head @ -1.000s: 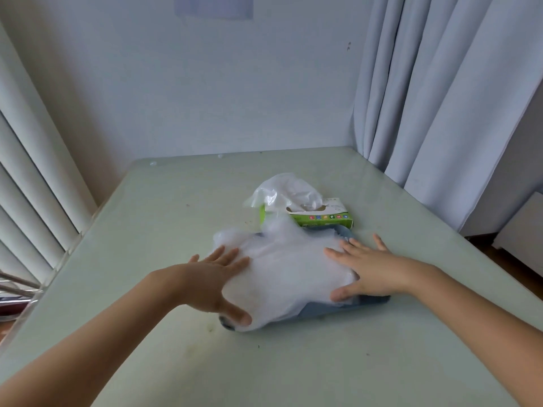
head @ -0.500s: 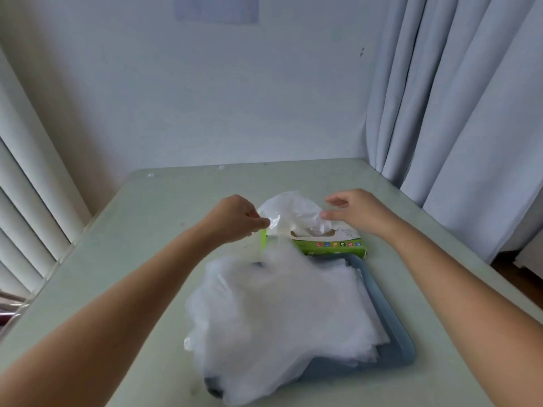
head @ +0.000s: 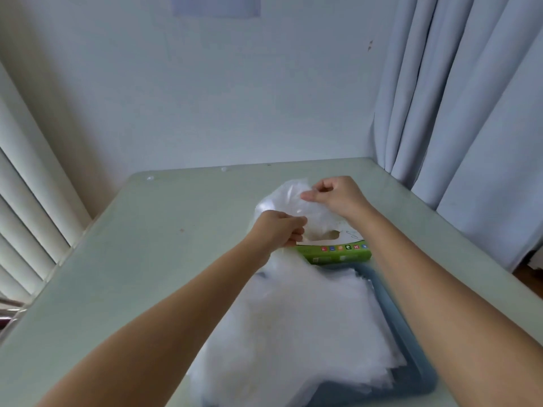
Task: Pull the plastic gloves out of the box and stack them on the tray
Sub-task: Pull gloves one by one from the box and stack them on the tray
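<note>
Both of your hands are closed on one glove (head: pixel 282 198). Your left hand (head: pixel 279 230) pinches the film low, at the left end of the box (head: pixel 338 255). Your right hand (head: pixel 338 198) pinches its upper edge between thumb and forefinger, above the box. The glove stands up from the slot in the top of the box as a loose, crinkled, see-through sheet. Whether its lower end has come free of the slot is hidden behind your left hand.

Expect almost no weight and no stiffness. The film will likely sag, fold on itself and cling, and it is slick, so a light pinch may slip. It may also stretch or tear if the slot catches it, so a steady pull straight up from the box should serve better than a jerk. Take it by the edges, as you have it now, well apart so it hangs flat instead of bunching. The next glove may come up with it.

On your side of the box, and touching it, lies the blue tray (head: pixel 390 306), with the stack (head: pixel 293 333) of gloves heaped on it. That heap spills over the tray's left side onto the table (head: pixel 176 230), so it will probably slide at a touch. Lay the new glove down gently.
</note>
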`<move>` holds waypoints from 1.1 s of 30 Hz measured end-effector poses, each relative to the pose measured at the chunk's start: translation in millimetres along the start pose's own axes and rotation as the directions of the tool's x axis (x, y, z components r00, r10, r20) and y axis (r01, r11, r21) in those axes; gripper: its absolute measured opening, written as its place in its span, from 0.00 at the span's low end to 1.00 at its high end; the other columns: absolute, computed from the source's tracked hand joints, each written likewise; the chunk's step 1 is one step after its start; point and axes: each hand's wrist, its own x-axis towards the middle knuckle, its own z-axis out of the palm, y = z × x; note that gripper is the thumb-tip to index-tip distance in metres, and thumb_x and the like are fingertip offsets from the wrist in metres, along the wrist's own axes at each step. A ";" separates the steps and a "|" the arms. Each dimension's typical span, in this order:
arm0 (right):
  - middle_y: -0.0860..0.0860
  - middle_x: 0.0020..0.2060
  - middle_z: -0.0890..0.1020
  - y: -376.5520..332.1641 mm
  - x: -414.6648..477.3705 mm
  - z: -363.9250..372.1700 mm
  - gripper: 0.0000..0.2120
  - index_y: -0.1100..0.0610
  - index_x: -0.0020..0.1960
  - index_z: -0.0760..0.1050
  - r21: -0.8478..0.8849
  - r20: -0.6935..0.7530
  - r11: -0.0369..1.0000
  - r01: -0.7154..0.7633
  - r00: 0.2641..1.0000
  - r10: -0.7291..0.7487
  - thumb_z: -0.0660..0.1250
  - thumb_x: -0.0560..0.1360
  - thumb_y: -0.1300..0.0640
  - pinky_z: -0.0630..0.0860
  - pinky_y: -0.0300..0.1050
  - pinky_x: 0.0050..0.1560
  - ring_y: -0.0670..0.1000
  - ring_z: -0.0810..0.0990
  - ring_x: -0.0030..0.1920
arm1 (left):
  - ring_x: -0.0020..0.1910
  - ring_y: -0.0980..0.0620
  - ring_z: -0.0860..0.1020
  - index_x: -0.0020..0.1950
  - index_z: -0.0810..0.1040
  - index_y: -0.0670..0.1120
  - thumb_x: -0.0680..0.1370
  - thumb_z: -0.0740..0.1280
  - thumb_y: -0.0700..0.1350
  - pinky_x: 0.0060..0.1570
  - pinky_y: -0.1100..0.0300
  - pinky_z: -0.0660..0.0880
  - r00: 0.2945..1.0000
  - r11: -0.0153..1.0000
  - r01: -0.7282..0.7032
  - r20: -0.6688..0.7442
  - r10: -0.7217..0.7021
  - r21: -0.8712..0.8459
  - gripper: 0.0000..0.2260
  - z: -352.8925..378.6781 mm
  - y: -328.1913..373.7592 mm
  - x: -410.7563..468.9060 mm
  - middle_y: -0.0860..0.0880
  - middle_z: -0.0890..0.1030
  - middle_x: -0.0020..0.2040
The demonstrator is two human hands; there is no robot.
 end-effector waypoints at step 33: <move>0.50 0.40 0.83 -4.9 -27.1 -55.3 0.07 0.54 0.41 0.70 0.333 -0.459 0.921 0.205 0.888 -0.032 0.60 0.78 0.61 0.70 0.31 0.39 0.40 0.78 0.38 | 0.40 0.48 0.77 0.48 0.78 0.39 0.74 0.73 0.43 0.48 0.55 0.77 0.963 0.985 -0.071 -0.270 0.026 -0.157 0.09 -8.4 -10.7 20.8 0.44 0.79 0.46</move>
